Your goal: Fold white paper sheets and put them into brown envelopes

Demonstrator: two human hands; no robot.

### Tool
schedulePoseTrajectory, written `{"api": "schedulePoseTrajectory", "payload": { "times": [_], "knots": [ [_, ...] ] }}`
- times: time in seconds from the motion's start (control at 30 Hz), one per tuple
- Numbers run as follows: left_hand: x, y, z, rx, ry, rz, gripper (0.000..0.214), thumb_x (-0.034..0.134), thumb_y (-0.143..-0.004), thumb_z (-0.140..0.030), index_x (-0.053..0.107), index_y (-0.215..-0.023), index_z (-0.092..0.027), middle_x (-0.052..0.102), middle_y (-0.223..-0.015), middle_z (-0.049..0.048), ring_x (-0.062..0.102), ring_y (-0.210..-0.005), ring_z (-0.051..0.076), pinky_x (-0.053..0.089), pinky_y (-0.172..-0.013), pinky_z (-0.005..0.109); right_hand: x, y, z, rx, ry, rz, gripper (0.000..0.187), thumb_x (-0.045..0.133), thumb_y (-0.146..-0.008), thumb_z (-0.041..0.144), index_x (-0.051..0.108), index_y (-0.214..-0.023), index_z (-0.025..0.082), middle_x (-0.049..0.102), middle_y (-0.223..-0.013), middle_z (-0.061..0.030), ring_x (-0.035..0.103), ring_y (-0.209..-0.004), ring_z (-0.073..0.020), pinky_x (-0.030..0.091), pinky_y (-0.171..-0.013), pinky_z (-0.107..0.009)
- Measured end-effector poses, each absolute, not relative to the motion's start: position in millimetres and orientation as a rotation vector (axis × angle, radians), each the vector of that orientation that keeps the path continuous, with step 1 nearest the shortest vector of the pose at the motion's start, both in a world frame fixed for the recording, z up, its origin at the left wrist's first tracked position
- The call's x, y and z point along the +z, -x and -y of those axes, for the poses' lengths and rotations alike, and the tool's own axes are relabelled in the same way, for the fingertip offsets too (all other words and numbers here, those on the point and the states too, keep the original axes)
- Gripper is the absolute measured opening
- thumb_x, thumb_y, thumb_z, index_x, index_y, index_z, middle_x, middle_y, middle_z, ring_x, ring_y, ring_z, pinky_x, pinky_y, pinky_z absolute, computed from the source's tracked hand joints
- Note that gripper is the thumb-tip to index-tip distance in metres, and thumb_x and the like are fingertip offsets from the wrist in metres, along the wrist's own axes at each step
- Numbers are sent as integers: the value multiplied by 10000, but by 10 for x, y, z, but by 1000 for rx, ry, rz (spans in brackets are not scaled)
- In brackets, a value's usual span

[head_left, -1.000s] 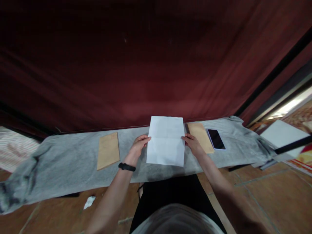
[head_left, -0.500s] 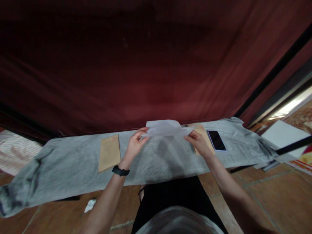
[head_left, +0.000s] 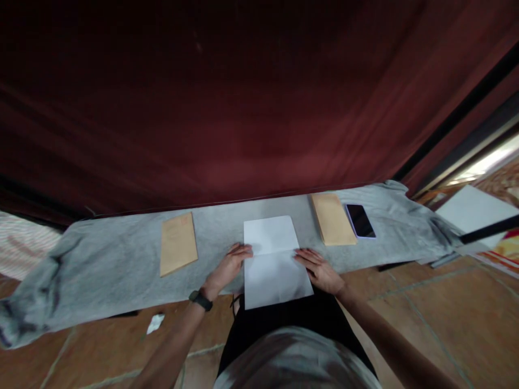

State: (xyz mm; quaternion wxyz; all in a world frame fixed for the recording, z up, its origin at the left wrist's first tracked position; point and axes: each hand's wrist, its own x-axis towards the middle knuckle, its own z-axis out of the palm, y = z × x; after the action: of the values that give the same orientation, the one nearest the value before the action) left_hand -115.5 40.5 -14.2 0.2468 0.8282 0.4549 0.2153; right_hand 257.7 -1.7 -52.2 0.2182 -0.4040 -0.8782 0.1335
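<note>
A white sheet of paper (head_left: 272, 259) with a crease across its middle lies flat on the grey cloth-covered table (head_left: 121, 265), its near half hanging over the front edge. My left hand (head_left: 232, 261), with a black band on the wrist, rests fingers out on the sheet's left edge at the crease. My right hand (head_left: 318, 267) lies flat with fingers spread on its right edge. A brown envelope (head_left: 177, 242) lies to the left and another brown envelope (head_left: 332, 218) to the right.
A black phone (head_left: 360, 220) lies beside the right envelope. A dark red curtain (head_left: 243, 108) hangs behind the table. A small white scrap (head_left: 155, 322) is on the tiled floor, and white sheets (head_left: 470, 210) lie at the far right.
The sheet, held up by both hands a second ago and tipped edge-on half a second ago, now lies flat on the cloth with both hands pressing its side edges.
</note>
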Motion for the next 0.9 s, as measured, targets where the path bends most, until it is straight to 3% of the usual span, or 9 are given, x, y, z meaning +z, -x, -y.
{"api": "schedulePoseTrajectory", "payload": {
  "times": [0.07, 0.17, 0.37, 0.6, 0.77, 0.9],
  "knots": [
    [-70, 988, -437, 573, -2333, -1243, 471, 420, -885, -36, 687, -1207, -252, 656, -1357, 43, 549, -1329, 175, 303, -1227, 464, -504, -2571, 45, 330, 1096, 2516, 688, 545, -846, 109, 432, -1513, 233, 418, -1578, -80, 377, -1460, -245, 283, -1227, -518],
    [-42, 438, -483, 452, -2460, -1101, 449, 442, -993, -243, 521, -1435, -258, 482, -1540, 43, 372, -1469, 181, 234, -1253, 454, -476, -2548, 50, 312, 1049, 2610, 786, 562, -789, 99, 377, -1543, 223, 371, -1604, -93, 334, -1480, -263, 223, -1238, -539],
    [-345, -598, -649, 302, -2584, -1083, 541, 320, -1041, -463, 402, -1524, -235, 347, -1617, 62, 229, -1529, 217, 149, -1262, 466, -497, -2519, 52, 327, 1076, 2607, 786, 545, -752, 86, 434, -1516, 231, 552, -1467, -110, 452, -1403, -266, 215, -1236, -547],
    [-429, 32, -1156, 436, -2454, -1440, 554, 371, -1014, -451, 413, -1524, -238, 348, -1618, 69, 257, -1521, 236, 142, -1256, 442, -428, -2518, 51, 367, 1113, 2609, 822, 531, -750, 84, 380, -1544, 234, 400, -1587, -79, 383, -1453, -264, 219, -1232, -538],
    [-437, 802, -1374, 518, -2256, -1773, 569, 366, -1005, -418, 419, -1519, -179, 392, -1589, 121, 263, -1517, 271, 137, -1247, 486, -409, -2499, 58, 376, 1126, 2587, 847, 506, -728, 44, 387, -1542, 247, 400, -1587, -62, 385, -1454, -258, 216, -1238, -525],
    [-394, 913, -1095, 596, -2151, -1839, 591, 352, -1012, -424, 395, -1522, -127, 356, -1604, 154, 246, -1523, 272, 166, -1246, 482, -432, -2510, 43, 381, 1115, 2574, 820, 497, -753, 40, 394, -1537, 258, 414, -1579, -62, 401, -1445, -252, 244, -1229, -535]
  ]
}}
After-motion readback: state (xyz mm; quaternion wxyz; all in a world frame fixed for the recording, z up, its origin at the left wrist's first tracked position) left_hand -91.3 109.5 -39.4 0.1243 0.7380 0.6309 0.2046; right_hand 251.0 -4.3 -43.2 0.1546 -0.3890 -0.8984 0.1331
